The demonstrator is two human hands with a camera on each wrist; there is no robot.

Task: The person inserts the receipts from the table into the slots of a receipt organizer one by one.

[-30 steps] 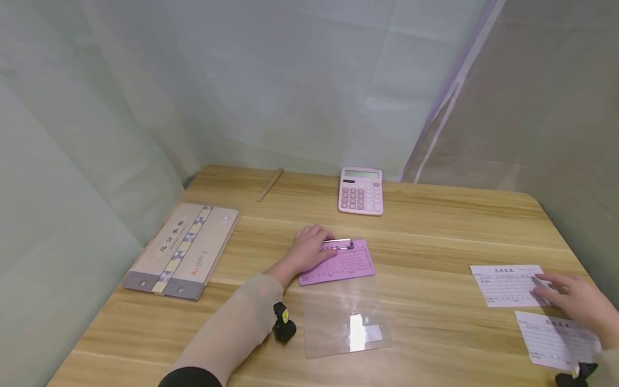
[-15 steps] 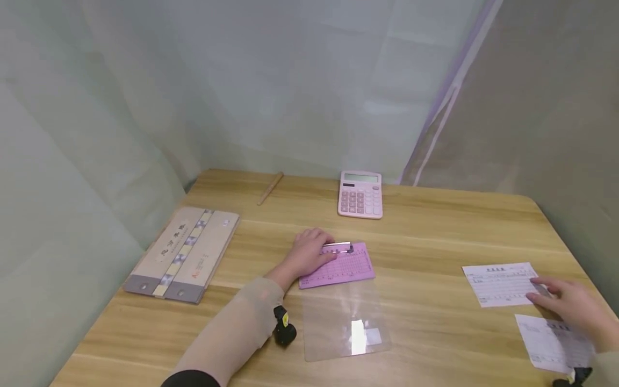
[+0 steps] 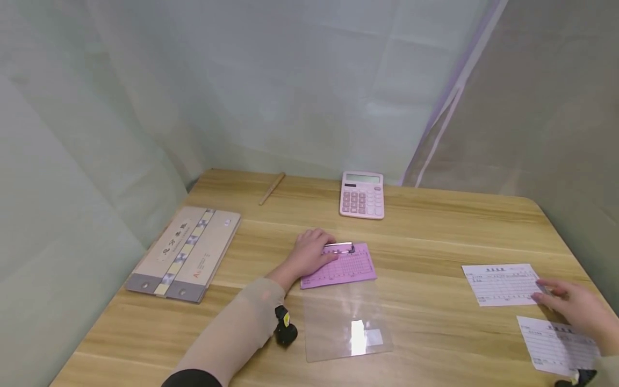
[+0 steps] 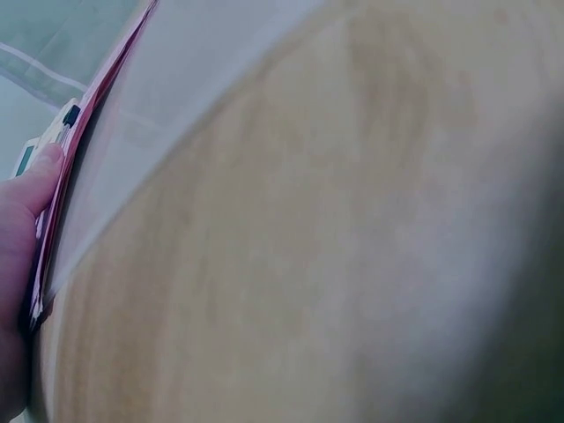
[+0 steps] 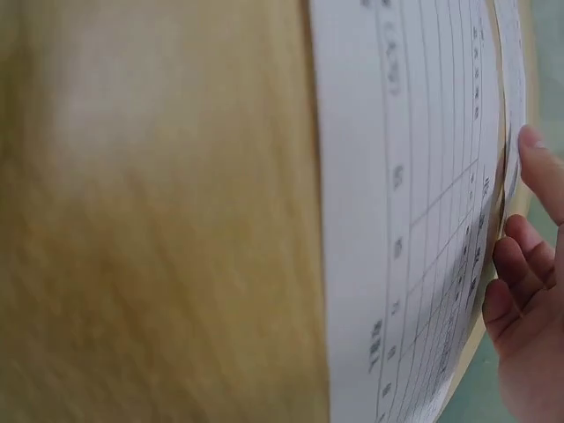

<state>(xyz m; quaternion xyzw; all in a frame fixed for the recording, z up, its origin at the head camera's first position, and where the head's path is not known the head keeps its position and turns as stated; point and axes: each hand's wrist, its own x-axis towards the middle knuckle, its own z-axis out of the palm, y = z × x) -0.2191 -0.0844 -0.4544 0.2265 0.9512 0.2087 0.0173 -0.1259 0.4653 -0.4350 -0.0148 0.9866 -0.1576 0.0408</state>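
Note:
A pink printed pad with a metal clip (image 3: 350,263) lies near the table's middle. My left hand (image 3: 309,253) rests over its left end, thumb on the face and fingers by the clip; the left wrist view shows the thumb (image 4: 42,176) along its edge. At the right, my right hand (image 3: 575,306) pinches the right edge of a white printed form (image 3: 503,285) between thumb and index finger, the form lying flat. A second white form (image 3: 551,341) lies nearer me, partly under the right hand and wrist; it fills much of the right wrist view.
A clear plastic sheet (image 3: 333,328) lies just below the pink pad. On the left is a beige ledger binder (image 3: 198,250) with grey ends. A pink calculator (image 3: 361,196) and a light wooden stick (image 3: 272,189) are at the back, before hanging fabric (image 3: 300,97).
The upper white form has shifted slightly left with my right hand, which has since drawn back a little to the right. My left hand stays on the pink pad.

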